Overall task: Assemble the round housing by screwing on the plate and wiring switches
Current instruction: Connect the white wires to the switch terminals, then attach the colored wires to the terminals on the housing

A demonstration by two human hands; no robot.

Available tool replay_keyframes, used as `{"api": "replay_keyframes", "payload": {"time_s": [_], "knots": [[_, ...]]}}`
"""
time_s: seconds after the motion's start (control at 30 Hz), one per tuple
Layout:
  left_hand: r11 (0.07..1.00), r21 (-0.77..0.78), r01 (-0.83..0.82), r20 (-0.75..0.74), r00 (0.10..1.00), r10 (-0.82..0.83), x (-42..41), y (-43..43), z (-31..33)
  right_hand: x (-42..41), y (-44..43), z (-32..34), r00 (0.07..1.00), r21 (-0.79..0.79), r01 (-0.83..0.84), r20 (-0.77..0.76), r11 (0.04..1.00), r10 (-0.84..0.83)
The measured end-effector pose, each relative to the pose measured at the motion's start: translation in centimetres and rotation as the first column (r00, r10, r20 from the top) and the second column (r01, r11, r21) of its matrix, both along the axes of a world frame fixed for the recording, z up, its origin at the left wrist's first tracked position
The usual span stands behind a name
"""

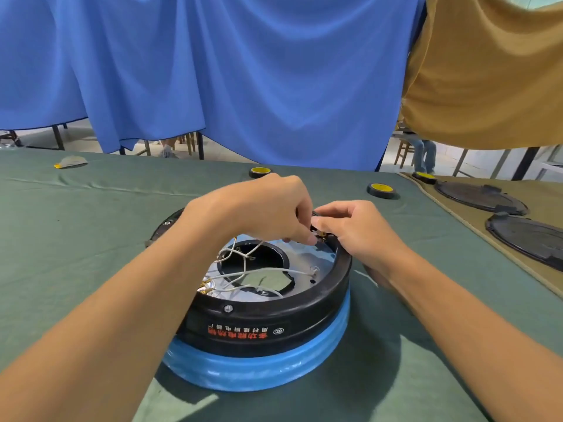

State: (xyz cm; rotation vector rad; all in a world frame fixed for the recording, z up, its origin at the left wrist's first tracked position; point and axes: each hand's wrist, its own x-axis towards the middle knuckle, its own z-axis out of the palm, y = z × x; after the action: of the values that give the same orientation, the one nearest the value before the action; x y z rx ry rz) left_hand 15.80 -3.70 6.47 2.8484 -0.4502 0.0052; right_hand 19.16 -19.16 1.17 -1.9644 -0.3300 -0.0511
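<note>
I see the round housing (274,327) sitting on the green cloth (76,239), and I judge the job to be midway. The metal plate (323,260) lies inside the housing and a screw (228,308) sits in its near rim (I cannot see other fasteners). At the housing's far rim, my left hand (268,208) pinches one of the white wires (262,271) while my right hand (359,229) grips a small black switch (313,227). Several wires lie loose across the housing's middle, so most of the wiring looks left to do.

tape roll (380,190) (yellow core) on green cloth (76,226); blue curtain (243,71)
</note>
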Motion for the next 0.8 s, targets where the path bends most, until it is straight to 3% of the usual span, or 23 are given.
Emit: {"api": "replay_keyframes", "payload": {"time_s": [0.3, 0.5, 0.8], "knots": [[0.978, -0.136, -0.159, 0.201, 0.962, 0.184, 0.8, 2.9, 0.4, 0.3, 0.0, -0.2, 1.0, -0.007, 0.029, -0.001, 1.0, -0.029], [0.96, -0.218, -0.174, 0.111, 0.973, 0.201, 1.0, 3.9, 0.4, 0.3, -0.1, -0.3, 0.999, -0.029, 0.024, 0.033, 0.999, -0.023], [0.964, -0.169, -0.206, 0.033, 0.976, 0.214, 1.3, 3.1, -0.6, -0.2, 0.0, 0.0, 1.0, -0.037, -0.01, 0.019, 0.999, 0.01]]}}
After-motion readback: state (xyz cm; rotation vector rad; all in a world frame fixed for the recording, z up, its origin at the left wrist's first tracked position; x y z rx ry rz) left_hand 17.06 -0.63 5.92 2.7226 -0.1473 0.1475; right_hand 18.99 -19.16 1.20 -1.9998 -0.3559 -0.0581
